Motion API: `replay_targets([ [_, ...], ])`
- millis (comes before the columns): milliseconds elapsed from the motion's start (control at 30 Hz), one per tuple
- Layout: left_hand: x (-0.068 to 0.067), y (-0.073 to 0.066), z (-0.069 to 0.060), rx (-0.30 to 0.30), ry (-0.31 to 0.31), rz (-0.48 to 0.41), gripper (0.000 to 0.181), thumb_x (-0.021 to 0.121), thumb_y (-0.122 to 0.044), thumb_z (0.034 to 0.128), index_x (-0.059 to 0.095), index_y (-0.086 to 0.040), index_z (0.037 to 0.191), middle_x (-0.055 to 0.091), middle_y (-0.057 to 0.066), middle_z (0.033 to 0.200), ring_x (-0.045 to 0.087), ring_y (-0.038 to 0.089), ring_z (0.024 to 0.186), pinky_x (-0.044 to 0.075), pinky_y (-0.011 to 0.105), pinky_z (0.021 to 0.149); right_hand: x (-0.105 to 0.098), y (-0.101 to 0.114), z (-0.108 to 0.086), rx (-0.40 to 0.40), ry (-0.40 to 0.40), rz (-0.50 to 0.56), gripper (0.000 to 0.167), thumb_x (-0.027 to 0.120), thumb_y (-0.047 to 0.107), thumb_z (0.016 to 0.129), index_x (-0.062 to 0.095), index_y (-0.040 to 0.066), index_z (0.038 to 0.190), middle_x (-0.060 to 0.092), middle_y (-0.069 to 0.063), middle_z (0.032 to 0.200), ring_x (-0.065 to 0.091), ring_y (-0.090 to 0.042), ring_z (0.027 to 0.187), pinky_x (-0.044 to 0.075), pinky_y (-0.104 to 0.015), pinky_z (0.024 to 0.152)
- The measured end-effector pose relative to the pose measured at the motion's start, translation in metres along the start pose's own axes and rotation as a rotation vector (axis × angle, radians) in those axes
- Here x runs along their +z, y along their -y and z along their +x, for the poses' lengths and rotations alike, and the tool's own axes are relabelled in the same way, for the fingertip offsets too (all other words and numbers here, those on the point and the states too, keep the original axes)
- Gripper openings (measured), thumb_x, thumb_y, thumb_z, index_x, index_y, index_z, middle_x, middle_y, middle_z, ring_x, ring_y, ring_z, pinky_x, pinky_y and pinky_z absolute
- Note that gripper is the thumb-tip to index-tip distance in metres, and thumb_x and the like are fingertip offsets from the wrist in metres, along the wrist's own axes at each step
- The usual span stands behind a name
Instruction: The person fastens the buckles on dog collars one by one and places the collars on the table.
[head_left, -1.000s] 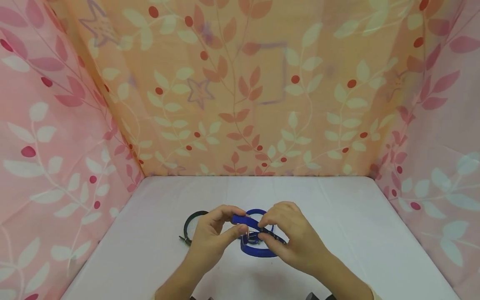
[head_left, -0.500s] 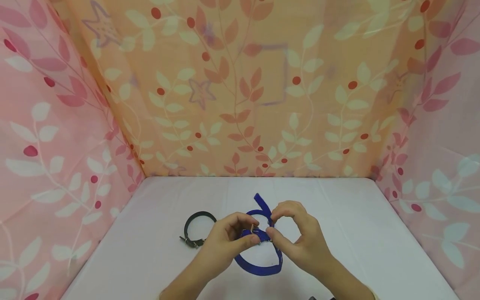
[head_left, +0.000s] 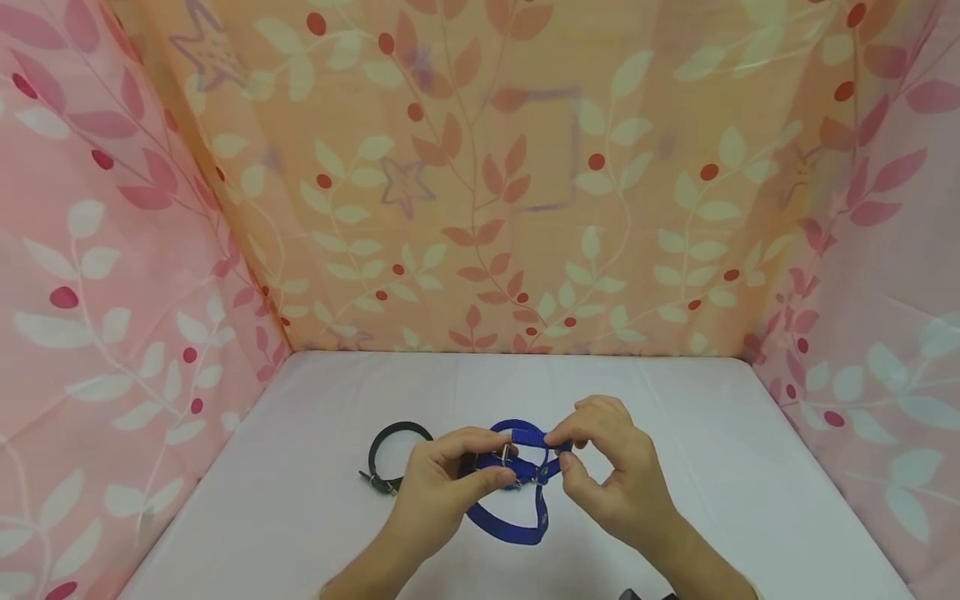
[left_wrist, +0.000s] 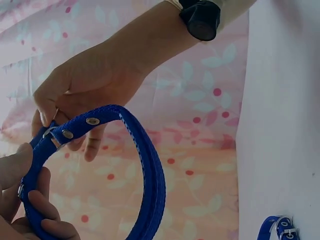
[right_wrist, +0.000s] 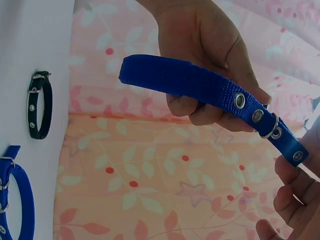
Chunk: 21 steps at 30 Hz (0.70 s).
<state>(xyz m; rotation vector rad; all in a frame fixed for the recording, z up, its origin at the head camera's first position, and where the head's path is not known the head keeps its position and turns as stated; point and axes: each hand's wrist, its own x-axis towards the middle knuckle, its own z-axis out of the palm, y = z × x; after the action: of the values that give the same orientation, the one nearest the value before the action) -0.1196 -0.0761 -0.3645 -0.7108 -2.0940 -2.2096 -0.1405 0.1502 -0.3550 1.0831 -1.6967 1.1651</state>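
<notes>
A blue dog collar (head_left: 506, 531) with metal eyelets is held up between both hands. My left hand (head_left: 442, 475) grips it near the metal buckle (head_left: 506, 455), thumb and fingers on the strap. With thumb and fingertips my right hand (head_left: 618, 458) pinches the strap's tip (right_wrist: 298, 156). In the right wrist view, the strap passes through a metal loop (right_wrist: 272, 127) just short of that tip. The rest of the collar hangs as a loop below the hands. Fingers hide part of the buckle area in the head view.
Behind the hands, a second blue collar (head_left: 513, 424) lies on the white table (head_left: 285, 500), partly covered. To its left rests a black collar (head_left: 401, 426) with a buckle. Patterned cloth walls (head_left: 480, 250) enclose the back and sides.
The strap's tip, which stood up loose half a second ago, is now between the right fingers and points right. The right hand has shifted slightly right; the left stays near the buckle.
</notes>
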Motion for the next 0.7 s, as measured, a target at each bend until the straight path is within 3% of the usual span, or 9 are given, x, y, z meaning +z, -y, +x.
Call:
replay_targets([
  [100, 0.0013, 0.0006, -0.0005, 0.037, -0.013, -0.017, 0.037, 0.082, -0.009, 0.0856, 0.074, -0.001, 0.120, 0.073, 0.014, 0.114, 0.070, 0.019, 0.104, 0.058, 0.027, 0.091, 0.0005, -0.0003, 0.0022, -0.059, 0.028, 0.012, 0.033, 0.062, -0.008, 0.065, 0.071, 0.009, 0.092, 0.066, 0.001, 0.084, 0.054, -0.012, 0.081, 0.043, -0.027, 0.091],
  [233, 0.0027, 0.0013, -0.0012, 0.072, -0.007, 0.024, 0.033, 0.082, -0.009, 0.0852, 0.075, -0.004, 0.117, 0.074, 0.011, 0.110, 0.071, 0.017, 0.099, 0.060, 0.027, 0.086, 0.0007, -0.0001, 0.0003, -0.069, 0.114, 0.036, 0.034, 0.063, -0.008, 0.067, 0.070, 0.010, 0.096, 0.064, 0.002, 0.088, 0.053, -0.012, 0.087, 0.044, -0.022, 0.078],
  [300, 0.0032, 0.0020, -0.0010, 0.088, 0.001, 0.066, 0.032, 0.082, -0.010, 0.0855, 0.076, -0.006, 0.116, 0.075, 0.011, 0.108, 0.072, 0.017, 0.096, 0.061, 0.028, 0.083, 0.0006, -0.0003, -0.0009, -0.066, 0.155, 0.030, 0.033, 0.065, -0.007, 0.071, 0.069, 0.010, 0.099, 0.064, 0.003, 0.091, 0.053, -0.012, 0.089, 0.044, -0.022, 0.078],
  [500, 0.0021, 0.0027, 0.0013, 0.089, -0.006, 0.129, 0.028, 0.084, -0.013, 0.0851, 0.075, -0.013, 0.112, 0.075, 0.006, 0.104, 0.071, 0.016, 0.090, 0.061, 0.027, 0.078, -0.0014, -0.0009, -0.0016, -0.076, 0.217, -0.011, 0.012, 0.064, 0.011, 0.098, 0.072, 0.012, 0.108, 0.067, 0.004, 0.099, 0.055, -0.012, 0.094, 0.042, -0.023, 0.085],
  [600, 0.0011, 0.0028, 0.0012, 0.114, 0.004, 0.116, 0.028, 0.083, -0.010, 0.0858, 0.074, -0.012, 0.112, 0.071, 0.007, 0.108, 0.068, 0.017, 0.096, 0.060, 0.026, 0.082, 0.0004, 0.0004, -0.0022, -0.071, 0.243, -0.011, 0.015, 0.065, 0.016, 0.101, 0.073, 0.013, 0.114, 0.067, 0.004, 0.103, 0.056, -0.012, 0.096, 0.043, -0.022, 0.086],
  [700, 0.0005, 0.0023, 0.0010, 0.106, 0.003, 0.114, 0.028, 0.081, -0.010, 0.0876, 0.073, -0.014, 0.114, 0.068, 0.008, 0.110, 0.067, 0.020, 0.100, 0.059, 0.027, 0.088, 0.0016, 0.0021, -0.0039, -0.006, 0.264, -0.037, 0.021, 0.067, 0.020, 0.101, 0.070, 0.014, 0.121, 0.066, 0.007, 0.105, 0.057, -0.010, 0.097, 0.045, -0.019, 0.087],
])
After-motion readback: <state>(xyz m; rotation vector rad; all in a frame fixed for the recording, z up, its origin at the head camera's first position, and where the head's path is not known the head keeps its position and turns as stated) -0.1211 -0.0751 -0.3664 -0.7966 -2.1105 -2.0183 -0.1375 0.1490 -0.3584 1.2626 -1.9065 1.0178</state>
